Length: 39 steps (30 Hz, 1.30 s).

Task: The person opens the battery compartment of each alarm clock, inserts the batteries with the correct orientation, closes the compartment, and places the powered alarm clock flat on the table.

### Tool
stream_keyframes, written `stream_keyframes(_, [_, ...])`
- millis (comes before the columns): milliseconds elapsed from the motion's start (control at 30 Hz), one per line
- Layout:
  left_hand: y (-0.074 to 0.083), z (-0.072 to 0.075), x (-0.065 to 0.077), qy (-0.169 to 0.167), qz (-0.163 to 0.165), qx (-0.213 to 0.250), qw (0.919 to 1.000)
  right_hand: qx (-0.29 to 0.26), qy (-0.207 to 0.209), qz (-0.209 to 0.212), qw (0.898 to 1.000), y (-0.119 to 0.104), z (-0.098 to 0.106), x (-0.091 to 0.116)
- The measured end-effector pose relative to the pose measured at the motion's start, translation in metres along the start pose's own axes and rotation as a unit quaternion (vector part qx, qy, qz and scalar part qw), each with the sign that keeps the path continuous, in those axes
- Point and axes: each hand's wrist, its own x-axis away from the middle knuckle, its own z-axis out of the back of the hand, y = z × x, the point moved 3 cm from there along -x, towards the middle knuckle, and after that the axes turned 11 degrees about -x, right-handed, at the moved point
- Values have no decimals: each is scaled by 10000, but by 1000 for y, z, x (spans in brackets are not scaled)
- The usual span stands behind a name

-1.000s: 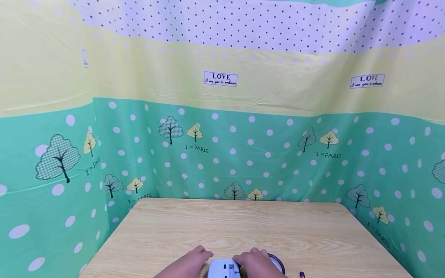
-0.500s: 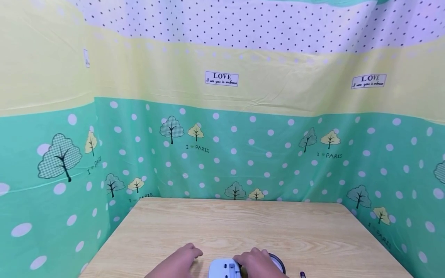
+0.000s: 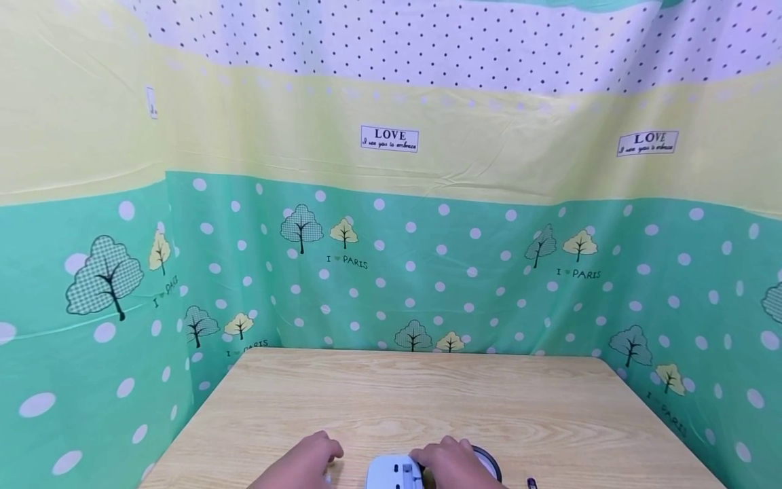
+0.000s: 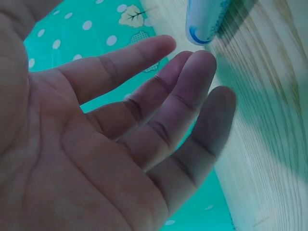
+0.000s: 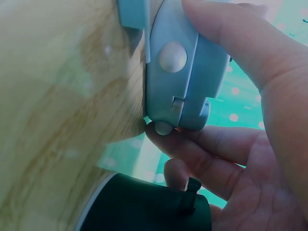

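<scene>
A light blue plastic device (image 3: 394, 472) with rounded corners and small black slots stands at the front of the table. My right hand (image 3: 455, 462) holds it by its right side. In the right wrist view, the thumb lies along one end of the device's body (image 5: 173, 86), and fingertips touch a small white knob (image 5: 163, 128) at the other. My left hand (image 3: 302, 462) is off to the left of the device, holding nothing, fingers spread and slightly bent. Just beyond its fingertips, a white tube-like item with blue print (image 4: 204, 21) is partly in view.
A dark cylinder with a small tab (image 5: 149, 204) is close below the right fingers. A round dark-rimmed item (image 3: 491, 465) shows behind the right hand. To its right lies a small dark pen-like tip (image 3: 531, 483). Patterned cloth (image 3: 440, 272) encloses the wooden table (image 3: 427, 380).
My left hand has moved left, away from the blue device, and a small pale piece now shows beside it. The right hand and the device have stayed in place.
</scene>
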Motion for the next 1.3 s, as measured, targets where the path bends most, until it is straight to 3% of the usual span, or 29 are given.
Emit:
stream_keyframes(200, [-3, -1, 2, -219, 242, 219, 9992, -12, -2, 27, 10000, 0, 0, 0])
stream_keyframes(500, [-2, -1, 6, -237, 467, 504, 9974, -74, 43, 110, 9999, 1, 1, 1])
stream_keyframes(800, [-4, -3, 8, -273, 422, 697, 9963, -96, -17, 48, 9999, 1, 0, 1])
stream_keyframes(1067, [-6, -3, 8, 4, 268, 681, 9973, -123, -13, 5, 9999, 1, 1, 1])
stream_keyframes(1300, [-6, -4, 7, 83, 380, 609, 9974, -141, 6, 13, 9999, 1, 1, 1])
